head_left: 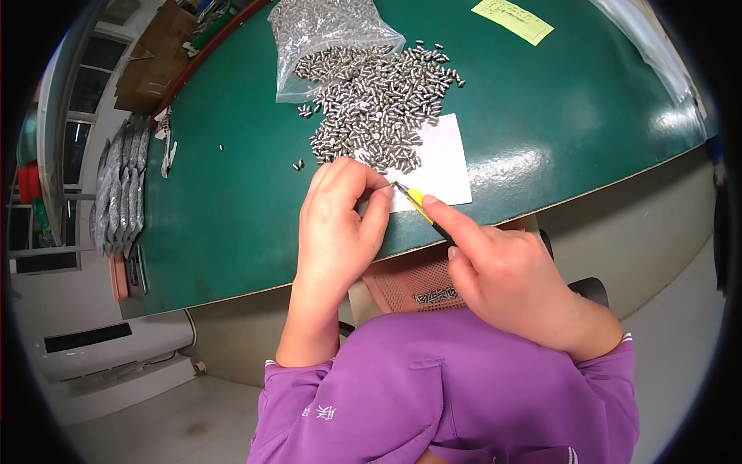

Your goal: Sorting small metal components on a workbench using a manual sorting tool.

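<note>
A heap of small silver spindle-shaped metal parts (371, 104) lies on the green tabletop, partly over a white sheet of paper (450, 158). My left hand (336, 216) is at the heap's near edge, thumb and forefinger pinched together. A tiny dark metal piece seems to be at those fingertips, mostly hidden. My right hand (510, 271) is closed on a slim yellow-and-black tool (421, 203), tweezers-like, its thin tip touching or very near the left fingertips. Beyond the heap, a clear plastic bag (328, 31) lies with its mouth toward me, full of the same parts.
Below the table's front edge sits a pink mesh basket (402, 290) with some metal parts inside. A yellow paper slip (512, 21) lies at the back right, clear plastic sheeting (645, 46) at the far right. Stacked filled bags (122, 189) stand past the left edge.
</note>
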`<act>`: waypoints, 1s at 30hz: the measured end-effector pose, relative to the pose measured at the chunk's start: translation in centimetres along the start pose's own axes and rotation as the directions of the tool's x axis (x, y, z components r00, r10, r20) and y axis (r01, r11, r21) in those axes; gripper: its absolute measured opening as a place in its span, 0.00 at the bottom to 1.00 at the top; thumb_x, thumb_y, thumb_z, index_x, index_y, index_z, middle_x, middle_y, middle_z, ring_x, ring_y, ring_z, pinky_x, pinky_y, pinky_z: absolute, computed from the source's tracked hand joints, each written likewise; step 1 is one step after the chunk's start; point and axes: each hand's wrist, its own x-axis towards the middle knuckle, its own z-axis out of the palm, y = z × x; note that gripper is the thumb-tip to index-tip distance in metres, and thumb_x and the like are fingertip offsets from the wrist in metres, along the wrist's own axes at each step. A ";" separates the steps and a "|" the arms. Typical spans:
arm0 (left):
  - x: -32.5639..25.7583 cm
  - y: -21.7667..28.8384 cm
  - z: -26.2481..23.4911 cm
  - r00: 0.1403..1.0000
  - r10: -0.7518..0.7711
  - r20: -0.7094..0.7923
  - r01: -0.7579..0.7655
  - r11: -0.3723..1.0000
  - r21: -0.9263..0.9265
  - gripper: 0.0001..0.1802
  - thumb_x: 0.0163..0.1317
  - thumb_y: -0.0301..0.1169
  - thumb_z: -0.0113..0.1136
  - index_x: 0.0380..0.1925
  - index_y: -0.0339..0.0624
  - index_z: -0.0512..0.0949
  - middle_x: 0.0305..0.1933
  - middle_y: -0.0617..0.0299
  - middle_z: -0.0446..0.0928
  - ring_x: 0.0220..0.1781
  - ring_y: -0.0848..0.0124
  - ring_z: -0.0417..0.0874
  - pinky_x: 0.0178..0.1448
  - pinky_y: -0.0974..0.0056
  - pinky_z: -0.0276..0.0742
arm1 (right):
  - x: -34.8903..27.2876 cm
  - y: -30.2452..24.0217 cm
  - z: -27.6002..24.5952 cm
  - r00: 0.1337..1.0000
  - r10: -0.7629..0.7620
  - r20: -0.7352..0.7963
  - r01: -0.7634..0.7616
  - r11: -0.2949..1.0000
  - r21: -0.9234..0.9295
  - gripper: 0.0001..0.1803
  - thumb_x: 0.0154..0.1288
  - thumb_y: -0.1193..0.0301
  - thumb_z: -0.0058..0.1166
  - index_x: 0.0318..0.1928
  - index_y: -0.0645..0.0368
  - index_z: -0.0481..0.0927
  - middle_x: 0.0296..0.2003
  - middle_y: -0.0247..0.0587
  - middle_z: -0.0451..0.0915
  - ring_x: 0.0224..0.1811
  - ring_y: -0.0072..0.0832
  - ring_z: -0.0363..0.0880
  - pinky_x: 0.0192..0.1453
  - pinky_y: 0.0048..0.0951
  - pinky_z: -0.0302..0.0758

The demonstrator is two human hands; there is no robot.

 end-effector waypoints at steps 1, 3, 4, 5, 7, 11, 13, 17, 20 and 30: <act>0.1 0.1 -0.1 1.000 0.008 0.003 -0.008 1.000 0.006 0.05 0.57 0.22 0.66 0.30 0.38 0.77 0.33 0.57 0.77 0.40 0.55 0.78 0.45 0.54 0.75 | 0.2 0.0 -0.2 1.000 -0.009 0.005 0.009 1.000 0.023 0.33 0.60 0.75 0.59 0.69 0.59 0.73 0.20 0.40 0.77 0.20 0.37 0.80 0.28 0.38 0.78; 0.1 0.1 -0.1 1.000 0.015 0.006 -0.015 1.000 0.012 0.05 0.57 0.22 0.66 0.29 0.38 0.77 0.33 0.57 0.77 0.40 0.55 0.78 0.45 0.54 0.75 | 0.7 -0.2 -0.9 0.999 0.010 0.047 -0.012 0.999 0.037 0.33 0.60 0.79 0.57 0.68 0.58 0.74 0.22 0.42 0.78 0.21 0.39 0.80 0.29 0.41 0.78; 0.1 0.2 -0.1 1.000 0.004 0.010 -0.004 1.000 0.014 0.05 0.57 0.22 0.66 0.29 0.38 0.77 0.33 0.57 0.77 0.40 0.55 0.79 0.45 0.54 0.75 | 0.9 -0.3 -1.3 0.996 0.029 0.086 -0.033 0.998 0.046 0.32 0.60 0.82 0.55 0.68 0.57 0.75 0.23 0.45 0.78 0.23 0.41 0.80 0.30 0.43 0.77; 0.2 0.3 -0.2 1.000 -0.007 0.013 0.007 1.000 0.017 0.05 0.57 0.22 0.66 0.29 0.38 0.77 0.32 0.57 0.78 0.40 0.55 0.79 0.45 0.54 0.76 | 1.1 -0.4 -1.4 0.996 0.027 0.084 -0.031 0.999 0.045 0.32 0.60 0.82 0.55 0.68 0.57 0.75 0.23 0.45 0.78 0.23 0.41 0.80 0.30 0.43 0.77; 0.2 0.4 -0.2 1.000 -0.013 0.009 0.013 1.000 0.021 0.05 0.57 0.22 0.65 0.29 0.38 0.77 0.32 0.56 0.78 0.40 0.55 0.79 0.45 0.54 0.76 | 1.3 -0.5 -1.7 0.994 0.011 0.106 -0.018 0.998 0.059 0.32 0.59 0.82 0.55 0.67 0.58 0.75 0.23 0.45 0.78 0.22 0.42 0.79 0.29 0.42 0.77; -0.2 0.7 -0.2 0.999 -0.031 0.011 0.031 0.999 0.023 0.05 0.57 0.22 0.66 0.29 0.38 0.78 0.33 0.56 0.78 0.40 0.54 0.79 0.46 0.54 0.76 | 0.6 -0.3 -0.9 0.998 0.027 0.065 -0.029 0.999 0.037 0.32 0.60 0.81 0.55 0.67 0.57 0.75 0.24 0.47 0.79 0.23 0.43 0.80 0.30 0.42 0.78; -0.9 1.2 -0.9 0.993 0.046 0.107 -0.047 0.999 -0.001 0.04 0.58 0.23 0.66 0.30 0.39 0.79 0.34 0.56 0.78 0.41 0.54 0.79 0.47 0.54 0.76 | 0.1 0.4 -0.3 1.000 0.024 -0.011 -0.023 0.992 0.126 0.30 0.62 0.78 0.57 0.67 0.61 0.73 0.24 0.45 0.80 0.23 0.41 0.82 0.29 0.41 0.80; -1.1 1.1 -1.5 0.996 0.069 0.048 -0.069 0.998 0.000 0.06 0.57 0.18 0.66 0.34 0.37 0.81 0.35 0.58 0.78 0.38 0.64 0.80 0.42 0.63 0.76 | -0.3 0.6 -0.2 0.996 0.039 -0.080 -0.028 0.991 0.134 0.29 0.64 0.77 0.56 0.67 0.61 0.73 0.25 0.45 0.81 0.25 0.39 0.83 0.30 0.40 0.80; 0.2 0.2 -0.8 0.997 0.046 -0.069 -0.037 0.992 0.117 0.05 0.58 0.22 0.67 0.33 0.39 0.80 0.35 0.57 0.77 0.43 0.56 0.80 0.47 0.54 0.77 | -0.2 0.3 -0.4 0.999 0.041 -0.031 -0.038 0.994 0.104 0.29 0.64 0.77 0.56 0.67 0.61 0.73 0.25 0.45 0.81 0.25 0.39 0.83 0.31 0.39 0.80; -0.3 0.6 -0.3 0.997 -0.073 0.007 0.072 0.995 0.072 0.05 0.57 0.23 0.67 0.31 0.40 0.78 0.32 0.59 0.77 0.38 0.59 0.79 0.43 0.56 0.77 | -0.1 0.1 0.2 0.999 0.031 -0.029 -0.030 0.999 0.030 0.31 0.62 0.76 0.58 0.68 0.58 0.74 0.22 0.40 0.79 0.20 0.35 0.81 0.28 0.37 0.79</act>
